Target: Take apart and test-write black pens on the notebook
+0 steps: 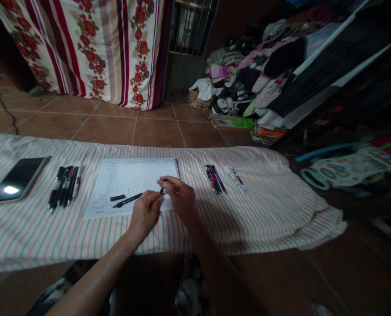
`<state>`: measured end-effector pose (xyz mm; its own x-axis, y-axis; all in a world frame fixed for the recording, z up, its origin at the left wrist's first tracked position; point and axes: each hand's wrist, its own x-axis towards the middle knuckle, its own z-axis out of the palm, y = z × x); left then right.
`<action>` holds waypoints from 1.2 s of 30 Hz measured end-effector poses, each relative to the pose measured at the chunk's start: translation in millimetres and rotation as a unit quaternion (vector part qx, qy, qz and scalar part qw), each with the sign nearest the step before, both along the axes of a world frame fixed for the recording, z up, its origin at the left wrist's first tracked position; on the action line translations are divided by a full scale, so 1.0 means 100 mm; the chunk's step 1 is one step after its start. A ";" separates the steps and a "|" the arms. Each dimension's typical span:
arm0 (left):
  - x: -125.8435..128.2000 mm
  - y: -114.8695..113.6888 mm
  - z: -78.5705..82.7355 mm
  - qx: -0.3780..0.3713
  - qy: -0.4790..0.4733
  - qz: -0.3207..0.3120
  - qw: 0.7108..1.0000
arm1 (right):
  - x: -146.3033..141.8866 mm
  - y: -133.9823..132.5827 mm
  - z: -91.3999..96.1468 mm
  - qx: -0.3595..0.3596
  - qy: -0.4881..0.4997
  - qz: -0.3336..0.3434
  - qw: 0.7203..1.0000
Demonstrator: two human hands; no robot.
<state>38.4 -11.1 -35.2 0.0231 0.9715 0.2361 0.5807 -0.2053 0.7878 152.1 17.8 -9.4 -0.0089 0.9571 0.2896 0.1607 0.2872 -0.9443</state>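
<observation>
My left hand (146,213) and my right hand (179,196) meet over the lower right corner of a spiral notebook (129,184) that lies on a striped cloth (264,215). Both hands pinch a small dark pen (162,190) between their fingertips. An uncapped black pen (127,200) and a separate black cap (117,198) lie on the page just left of my left hand.
A row of black pens (64,187) and a dark phone (16,180) lie at the left. More pens (215,179) and a pale pen (235,178) lie right of the notebook. Clothes are piled at the back right; a floral curtain hangs behind.
</observation>
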 end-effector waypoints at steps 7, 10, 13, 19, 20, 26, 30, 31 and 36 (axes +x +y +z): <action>-0.07 -0.02 0.03 -0.027 -0.024 0.003 0.999 | -0.02 -0.03 0.00 -0.013 -0.001 0.009 1.000; -0.11 -0.04 0.04 -0.046 -0.040 0.025 0.998 | -0.04 -0.06 -0.01 0.007 -0.020 0.006 1.000; -0.16 -0.05 0.01 -0.071 -0.068 0.049 0.994 | -0.04 -0.08 -0.03 0.039 -0.061 -0.005 0.997; -0.17 -0.07 -0.04 -0.078 -0.086 0.034 0.993 | -0.01 -0.08 -0.07 0.067 -0.109 -0.034 0.991; -0.15 -0.07 -0.04 -0.071 -0.079 0.028 0.994 | -0.01 -0.09 -0.07 0.065 -0.109 -0.037 0.991; -0.04 -0.05 -0.02 -0.010 -0.035 0.028 0.999 | -0.05 -0.12 -0.07 0.083 -0.118 -0.035 0.989; -0.02 -0.04 -0.04 -0.006 -0.034 0.030 0.999 | -0.07 -0.14 -0.06 0.077 -0.118 -0.033 0.989; -0.02 -0.04 -0.04 -0.006 -0.037 0.031 0.999 | -0.08 -0.14 -0.06 0.075 -0.120 -0.033 0.989; -0.03 -0.05 -0.05 -0.009 -0.047 0.030 0.998 | -0.12 -0.15 -0.06 0.062 -0.121 -0.042 0.990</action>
